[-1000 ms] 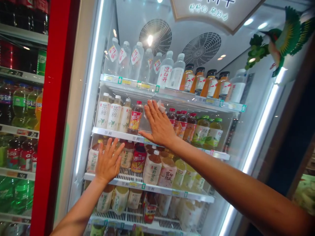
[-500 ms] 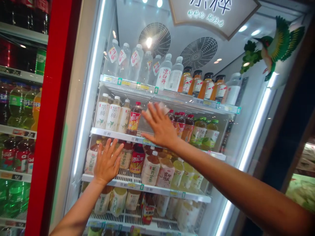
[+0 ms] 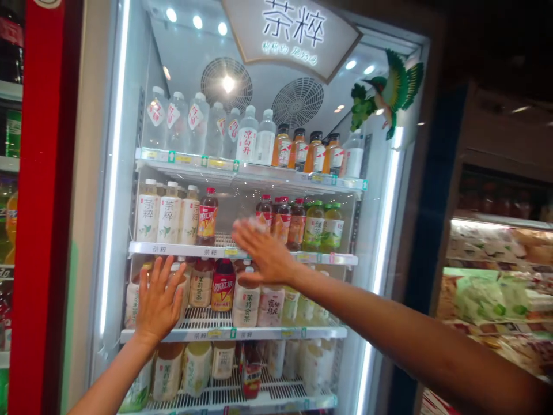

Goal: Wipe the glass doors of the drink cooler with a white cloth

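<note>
My left hand [image 3: 161,302] lies flat with spread fingers against the glass door of a lit drinks cooler, in front of the third shelf's bottles. Farther right and a little higher, my right hand [image 3: 264,251] reaches across with fingers stretched along the glass, blurred at their tips. A pale, crumpled piece of cloth or tissue [image 3: 258,223] shows at its fingers, mostly hidden by the hand. Behind the glass are white-labelled tea bottles [image 3: 167,214], red-capped iced tea bottles [image 3: 208,218] and green-capped bottles [image 3: 314,226].
Clear water bottles [image 3: 197,124] and black-capped orange bottles [image 3: 316,153] stand on the top shelf [image 3: 259,171]. A green bird decoration [image 3: 391,86] sits at the upper right. A red cooler frame [image 3: 43,202] is at left; packaged goods [image 3: 488,294] fill shelves at right.
The view has shifted, so the cooler appears farther left and more goods show at right. My right hand has moved lower over the glass; my left hand stays flat on it.
</note>
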Demonstrator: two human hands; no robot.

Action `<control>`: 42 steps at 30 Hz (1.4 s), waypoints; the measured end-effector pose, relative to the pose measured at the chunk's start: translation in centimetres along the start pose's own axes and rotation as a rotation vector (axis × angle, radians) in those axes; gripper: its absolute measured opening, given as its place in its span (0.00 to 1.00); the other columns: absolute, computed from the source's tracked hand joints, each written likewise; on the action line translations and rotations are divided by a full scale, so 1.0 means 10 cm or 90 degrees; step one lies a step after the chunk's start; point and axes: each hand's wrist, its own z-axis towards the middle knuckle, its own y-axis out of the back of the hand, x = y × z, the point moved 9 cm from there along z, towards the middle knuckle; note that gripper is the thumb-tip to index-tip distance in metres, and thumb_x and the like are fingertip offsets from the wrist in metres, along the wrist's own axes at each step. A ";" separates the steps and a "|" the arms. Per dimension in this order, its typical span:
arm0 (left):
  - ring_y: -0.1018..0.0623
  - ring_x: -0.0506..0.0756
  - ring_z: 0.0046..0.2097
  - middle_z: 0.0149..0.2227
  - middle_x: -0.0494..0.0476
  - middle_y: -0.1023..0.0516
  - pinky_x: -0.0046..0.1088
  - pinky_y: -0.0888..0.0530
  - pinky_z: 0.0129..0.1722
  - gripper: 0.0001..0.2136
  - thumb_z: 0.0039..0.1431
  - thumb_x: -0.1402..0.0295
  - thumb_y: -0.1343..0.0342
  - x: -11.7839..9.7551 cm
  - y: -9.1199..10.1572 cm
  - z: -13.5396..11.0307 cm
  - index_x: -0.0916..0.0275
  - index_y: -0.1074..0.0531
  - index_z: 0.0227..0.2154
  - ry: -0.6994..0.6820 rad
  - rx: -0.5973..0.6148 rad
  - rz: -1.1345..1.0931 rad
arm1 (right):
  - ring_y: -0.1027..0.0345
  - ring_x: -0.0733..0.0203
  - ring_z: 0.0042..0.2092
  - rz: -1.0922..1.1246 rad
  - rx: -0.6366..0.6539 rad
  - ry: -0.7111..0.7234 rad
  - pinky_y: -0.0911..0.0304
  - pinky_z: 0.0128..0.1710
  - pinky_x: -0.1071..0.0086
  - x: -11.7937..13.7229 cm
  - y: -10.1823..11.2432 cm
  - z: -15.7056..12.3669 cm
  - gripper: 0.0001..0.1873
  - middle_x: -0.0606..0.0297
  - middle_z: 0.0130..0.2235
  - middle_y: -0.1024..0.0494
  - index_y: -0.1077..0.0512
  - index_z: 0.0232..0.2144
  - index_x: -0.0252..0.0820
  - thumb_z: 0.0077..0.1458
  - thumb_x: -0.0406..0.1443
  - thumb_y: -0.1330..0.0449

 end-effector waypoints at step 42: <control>0.52 0.66 0.76 0.76 0.55 0.51 0.62 0.55 0.73 0.26 0.73 0.59 0.57 0.16 0.17 2.79 0.47 0.47 0.71 -0.208 -0.013 0.118 | 0.70 0.51 0.77 -0.143 -0.075 0.013 0.70 0.76 0.49 -1.24 0.84 0.81 0.52 0.54 0.77 0.56 0.62 0.74 0.39 0.63 0.67 0.60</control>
